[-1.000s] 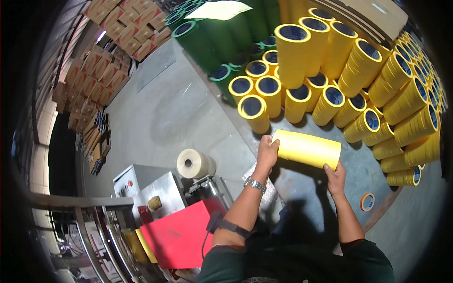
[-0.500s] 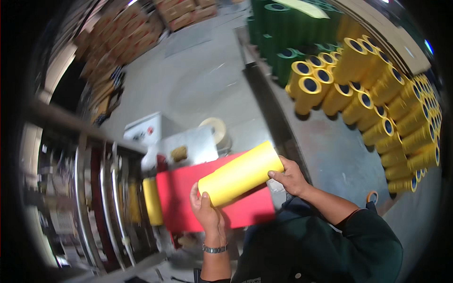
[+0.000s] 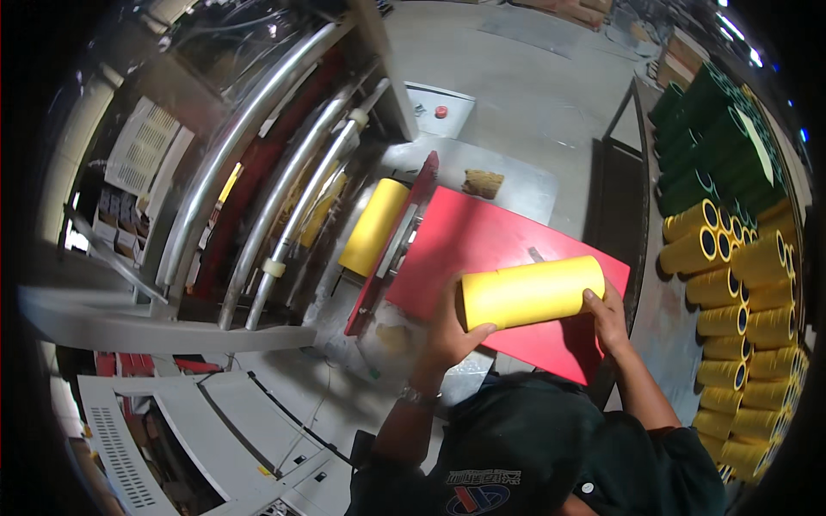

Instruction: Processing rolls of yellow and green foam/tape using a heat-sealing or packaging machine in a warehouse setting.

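A yellow roll [image 3: 533, 292] lies nearly level between my two hands, above a red board [image 3: 508, 232]. My left hand [image 3: 452, 327] grips its left end, with the thumb along the lower edge and the fingers mostly behind. Around the right end closes my right hand [image 3: 611, 318], its thumb on the front of the roll. Left of the board, past an upright red plate [image 3: 396, 245], a second yellow roll [image 3: 374, 226] sits by the machine.
A machine with shiny metal rollers [image 3: 297, 193] and a grey frame fills the left. Many yellow rolls [image 3: 723, 322] and green rolls [image 3: 714, 142] stand stacked at the right. A brown block [image 3: 483, 183] and a white box with a red button [image 3: 440, 112] are beyond the board.
My view has turned left toward the machine, whose rollers now show larger. The yellow roll stays in both hands and is now more level.
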The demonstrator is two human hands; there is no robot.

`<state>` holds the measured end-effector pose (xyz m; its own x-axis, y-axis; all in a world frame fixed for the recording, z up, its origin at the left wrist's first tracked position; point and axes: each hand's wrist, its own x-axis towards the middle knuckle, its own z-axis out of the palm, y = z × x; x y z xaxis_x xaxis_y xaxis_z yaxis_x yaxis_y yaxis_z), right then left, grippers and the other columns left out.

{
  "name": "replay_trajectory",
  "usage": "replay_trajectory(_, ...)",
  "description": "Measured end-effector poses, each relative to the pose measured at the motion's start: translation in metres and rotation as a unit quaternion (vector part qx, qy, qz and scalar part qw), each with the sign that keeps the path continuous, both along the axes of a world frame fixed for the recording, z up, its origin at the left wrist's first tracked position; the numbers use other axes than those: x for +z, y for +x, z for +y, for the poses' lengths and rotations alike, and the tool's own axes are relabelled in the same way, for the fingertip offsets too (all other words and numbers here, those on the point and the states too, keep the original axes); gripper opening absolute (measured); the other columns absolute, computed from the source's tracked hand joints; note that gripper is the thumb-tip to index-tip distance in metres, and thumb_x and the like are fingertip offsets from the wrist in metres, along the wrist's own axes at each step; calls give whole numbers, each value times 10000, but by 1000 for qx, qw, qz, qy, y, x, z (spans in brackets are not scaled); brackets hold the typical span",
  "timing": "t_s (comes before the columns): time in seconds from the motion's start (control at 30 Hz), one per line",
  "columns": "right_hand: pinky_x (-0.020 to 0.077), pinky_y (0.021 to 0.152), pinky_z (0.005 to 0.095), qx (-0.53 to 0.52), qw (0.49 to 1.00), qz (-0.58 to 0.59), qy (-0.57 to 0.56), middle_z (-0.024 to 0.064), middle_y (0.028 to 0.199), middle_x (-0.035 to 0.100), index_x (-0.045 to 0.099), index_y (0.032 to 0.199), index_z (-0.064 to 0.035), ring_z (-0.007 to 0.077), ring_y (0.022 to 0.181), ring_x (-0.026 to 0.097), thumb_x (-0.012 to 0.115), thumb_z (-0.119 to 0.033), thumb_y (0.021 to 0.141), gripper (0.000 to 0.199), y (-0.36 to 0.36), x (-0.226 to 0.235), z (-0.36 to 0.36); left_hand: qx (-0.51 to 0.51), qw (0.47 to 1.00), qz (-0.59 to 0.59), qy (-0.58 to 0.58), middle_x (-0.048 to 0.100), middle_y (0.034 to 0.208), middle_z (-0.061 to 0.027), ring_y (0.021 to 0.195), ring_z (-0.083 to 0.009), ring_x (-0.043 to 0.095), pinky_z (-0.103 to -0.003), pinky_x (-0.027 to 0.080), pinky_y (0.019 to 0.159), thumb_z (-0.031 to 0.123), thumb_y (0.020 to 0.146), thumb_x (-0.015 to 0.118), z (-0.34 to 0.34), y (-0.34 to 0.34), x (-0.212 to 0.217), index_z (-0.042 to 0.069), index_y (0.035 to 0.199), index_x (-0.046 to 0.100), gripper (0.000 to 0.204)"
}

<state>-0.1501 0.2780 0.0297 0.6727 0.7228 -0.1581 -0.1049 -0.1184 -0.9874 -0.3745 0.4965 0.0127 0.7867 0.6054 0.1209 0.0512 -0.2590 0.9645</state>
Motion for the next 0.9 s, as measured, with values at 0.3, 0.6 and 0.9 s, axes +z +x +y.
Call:
replay_trajectory(0.3,429,1019,338,-68,993,-96,-26,103,1239,578,479,1365,4,191,1166,544,625,-207,968,473,9,11,55,3,989,38,142,471,1416,-240,1314,-413,485,-467,442,1076,193,648,916,18,-9,15,25,1458,371,991)
replay_trajectory(0.6,461,976,321,-10,999,-46,3,100,1184,605,500,1326,27,173,1103,572,661,-152,944,452,10,12,122,102,972,33,209,530,1285,-202,1164,-390,554,-473,494,946,149,629,925,32,-31,17,47,1403,402,939)
replay_trajectory(0.9,493,942,318,45,998,-43,16,101,1148,642,527,1345,42,171,1050,617,639,-133,958,439,20,18,160,133,971,37,194,562,1237,-184,1124,-377,575,-446,499,922,200,619,921,45,-28,22,36,1316,470,847)
